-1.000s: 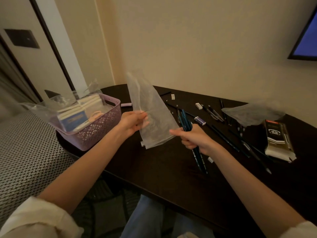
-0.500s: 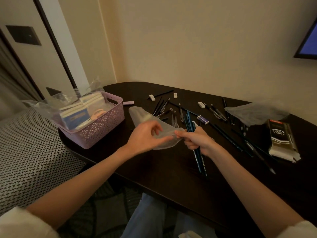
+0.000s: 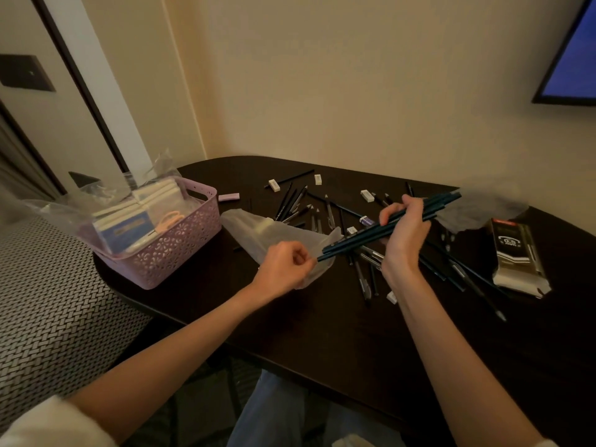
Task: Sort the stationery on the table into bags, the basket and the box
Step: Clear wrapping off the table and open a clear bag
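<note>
**While pencils meet the bag mouth: both hands busy**

L hand (image 3: 283, 266) pinches the edge of a clear, thin plastic bag (image 3: 258, 233) w/ curled fingers; the film is soft and crinkled, lying long-ways on the dark, smooth desk (image 3: 322, 333), closed end toward the basket. R hand (image 3: 404, 232) grips a bundle of dark teal pencils (image 3: 387, 225), fingers wrapped round the mid-shafts. Bundle is slim, straight, long axis slanting from upper right down to lower left, lower ends touching the bag's open edge just beside the L thumb.

Lilac plastic basket (image 3: 180, 250), perforated floral walls, sits at the desk's left end w/ flat packs inside. Loose pens & pencils (image 3: 296, 204) fan across the middle, small white block erasers (image 3: 274, 184) among them. A boxy black-and-white lead pack (image 3: 516, 256) lies at right, a crumpled grey bag (image 3: 477, 208) near it.
</note>
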{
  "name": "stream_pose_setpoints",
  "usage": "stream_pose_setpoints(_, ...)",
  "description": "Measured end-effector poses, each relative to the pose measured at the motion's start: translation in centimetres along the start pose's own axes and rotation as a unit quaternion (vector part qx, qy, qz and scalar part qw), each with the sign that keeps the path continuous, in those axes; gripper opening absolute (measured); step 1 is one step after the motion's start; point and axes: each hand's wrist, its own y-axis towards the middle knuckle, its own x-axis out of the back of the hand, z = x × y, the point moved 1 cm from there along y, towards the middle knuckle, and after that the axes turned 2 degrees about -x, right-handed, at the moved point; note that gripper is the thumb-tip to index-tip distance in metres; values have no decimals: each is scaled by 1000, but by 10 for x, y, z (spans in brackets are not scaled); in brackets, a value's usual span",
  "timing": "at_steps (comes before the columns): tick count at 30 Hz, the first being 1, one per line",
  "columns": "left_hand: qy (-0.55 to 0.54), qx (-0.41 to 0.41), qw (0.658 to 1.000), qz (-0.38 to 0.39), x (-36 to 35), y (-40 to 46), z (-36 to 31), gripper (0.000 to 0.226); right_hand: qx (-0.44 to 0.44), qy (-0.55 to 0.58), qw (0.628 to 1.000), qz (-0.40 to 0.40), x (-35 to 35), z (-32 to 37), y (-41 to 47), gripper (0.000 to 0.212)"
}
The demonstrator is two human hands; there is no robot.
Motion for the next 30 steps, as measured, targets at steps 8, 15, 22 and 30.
stream_pose_setpoints(8,-29,17,999,-5,-9,-1,-3,6,48,-59,997,-12,8,-15,-15,17)
stream_pose_setpoints(15,-79,-3,996,-31,-9,1,-25,8,55,-214,972,83,17,-40,-10,28)
stream_pose_setpoints(22,-224,30,973,-37,-4,6,-31,10,24,-227,971,73,18,-62,-14,22)
stream_pose_setpoints(30,-306,79,948,-32,1,5,-34,11,60,-173,983,-31,22,-57,-8,23)
